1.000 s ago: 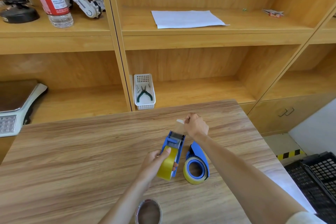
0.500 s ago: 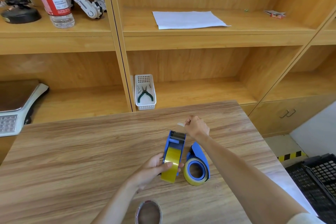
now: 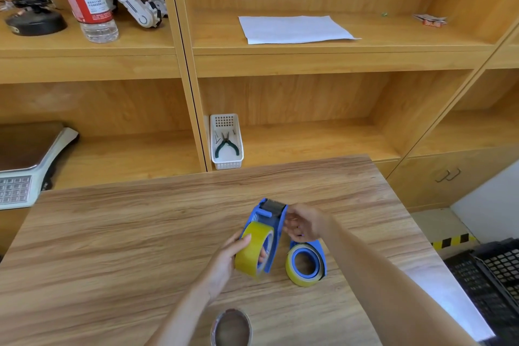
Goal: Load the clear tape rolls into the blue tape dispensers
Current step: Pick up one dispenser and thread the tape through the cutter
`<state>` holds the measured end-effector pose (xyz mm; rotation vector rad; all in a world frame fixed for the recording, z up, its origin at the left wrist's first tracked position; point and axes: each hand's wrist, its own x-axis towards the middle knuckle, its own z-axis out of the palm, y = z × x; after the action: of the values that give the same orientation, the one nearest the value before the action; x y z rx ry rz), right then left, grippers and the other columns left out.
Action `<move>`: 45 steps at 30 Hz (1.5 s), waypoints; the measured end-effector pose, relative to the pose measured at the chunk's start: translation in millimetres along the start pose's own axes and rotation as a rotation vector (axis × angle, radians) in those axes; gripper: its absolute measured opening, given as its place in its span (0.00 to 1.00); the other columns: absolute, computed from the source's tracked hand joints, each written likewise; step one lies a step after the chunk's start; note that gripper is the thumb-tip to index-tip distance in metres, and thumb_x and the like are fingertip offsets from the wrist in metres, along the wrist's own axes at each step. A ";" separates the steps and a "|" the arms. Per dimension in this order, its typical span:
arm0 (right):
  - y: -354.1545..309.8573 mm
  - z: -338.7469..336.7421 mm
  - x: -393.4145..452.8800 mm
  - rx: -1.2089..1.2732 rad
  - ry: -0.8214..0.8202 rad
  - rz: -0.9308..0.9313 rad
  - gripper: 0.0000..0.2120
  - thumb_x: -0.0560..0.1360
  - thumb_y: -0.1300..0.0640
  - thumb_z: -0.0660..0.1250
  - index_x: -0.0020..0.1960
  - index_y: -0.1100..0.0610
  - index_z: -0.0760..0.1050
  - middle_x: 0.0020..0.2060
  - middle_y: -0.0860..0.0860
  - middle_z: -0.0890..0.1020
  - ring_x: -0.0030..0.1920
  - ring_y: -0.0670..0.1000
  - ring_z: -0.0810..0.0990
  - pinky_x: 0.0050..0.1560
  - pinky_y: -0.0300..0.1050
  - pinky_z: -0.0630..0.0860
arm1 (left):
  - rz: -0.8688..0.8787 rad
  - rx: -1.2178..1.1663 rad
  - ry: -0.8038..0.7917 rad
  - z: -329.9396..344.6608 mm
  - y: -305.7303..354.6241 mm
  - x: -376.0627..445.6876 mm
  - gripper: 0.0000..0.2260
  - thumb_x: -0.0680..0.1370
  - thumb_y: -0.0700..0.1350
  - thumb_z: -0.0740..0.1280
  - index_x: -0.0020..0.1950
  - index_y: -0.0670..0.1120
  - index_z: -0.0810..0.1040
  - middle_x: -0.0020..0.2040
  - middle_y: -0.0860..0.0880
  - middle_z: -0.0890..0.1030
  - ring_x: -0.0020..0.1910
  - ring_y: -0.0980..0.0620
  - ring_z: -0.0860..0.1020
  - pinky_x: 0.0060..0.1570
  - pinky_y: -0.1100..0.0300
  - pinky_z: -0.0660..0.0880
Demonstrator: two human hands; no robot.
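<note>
Smooth wood bench. Shiny yellow tape roll in blue plastic dispenser. Flat white paper on wood shelf.

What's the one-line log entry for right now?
step: loading tape | left hand: holds dispenser at its roll | right hand: at cutter end | second dispenser: loaded, on table | spare roll: near edge

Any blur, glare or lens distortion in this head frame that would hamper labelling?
Head view: motion blur softens the left hand and right hand; the shelving uprights bow from wide-angle distortion; a bright glare patch washes out the table's right edge; otherwise even lighting, and the white paper stays sharp.
</note>
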<state>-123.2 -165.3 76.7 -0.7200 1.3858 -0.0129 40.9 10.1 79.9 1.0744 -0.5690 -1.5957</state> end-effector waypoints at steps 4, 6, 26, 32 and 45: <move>13.5 15.7 -2.0 0.196 -0.112 0.017 0.13 0.76 0.50 0.61 0.36 0.56 0.75 0.33 0.50 0.80 0.33 0.50 0.78 0.42 0.43 0.74 | 0.047 0.024 0.059 3.1 2.3 3.7 0.13 0.75 0.48 0.66 0.45 0.39 0.82 0.38 0.39 0.83 0.35 0.48 0.81 0.38 0.59 0.79; 17.3 20.2 1.6 0.246 -0.111 -0.004 0.14 0.76 0.49 0.63 0.38 0.57 0.78 0.36 0.52 0.82 0.38 0.52 0.80 0.46 0.45 0.74 | 0.043 0.059 0.087 3.7 2.4 3.4 0.13 0.78 0.48 0.66 0.44 0.39 0.82 0.37 0.40 0.83 0.35 0.48 0.81 0.37 0.59 0.79; 28.7 44.7 11.1 0.667 -0.011 -0.132 0.11 0.77 0.58 0.56 0.39 0.57 0.73 0.37 0.51 0.79 0.38 0.53 0.75 0.44 0.47 0.72 | -0.119 -0.153 0.406 10.8 1.0 23.6 0.16 0.81 0.47 0.62 0.42 0.39 0.81 0.30 0.43 0.82 0.27 0.52 0.80 0.32 0.58 0.78; 28.2 51.8 10.4 0.385 -0.025 -0.280 0.08 0.74 0.52 0.70 0.47 0.57 0.79 0.41 0.51 0.84 0.43 0.51 0.81 0.44 0.45 0.78 | -0.144 -0.443 0.427 4.6 -1.0 35.8 0.14 0.82 0.46 0.60 0.45 0.38 0.79 0.28 0.44 0.81 0.25 0.52 0.79 0.37 0.58 0.74; 30.6 53.3 14.5 -0.204 0.058 -0.507 0.30 0.74 0.66 0.71 0.73 0.57 0.66 0.66 0.52 0.76 0.64 0.53 0.76 0.54 0.46 0.78 | -0.314 -0.469 0.453 -16.7 -11.1 56.7 0.12 0.78 0.46 0.58 0.38 0.44 0.74 0.27 0.49 0.73 0.27 0.54 0.72 0.30 0.62 0.71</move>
<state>-84.7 -123.0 50.1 -1.2363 1.2382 -0.2966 48.9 -36.9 43.3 1.1434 0.2799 -1.5688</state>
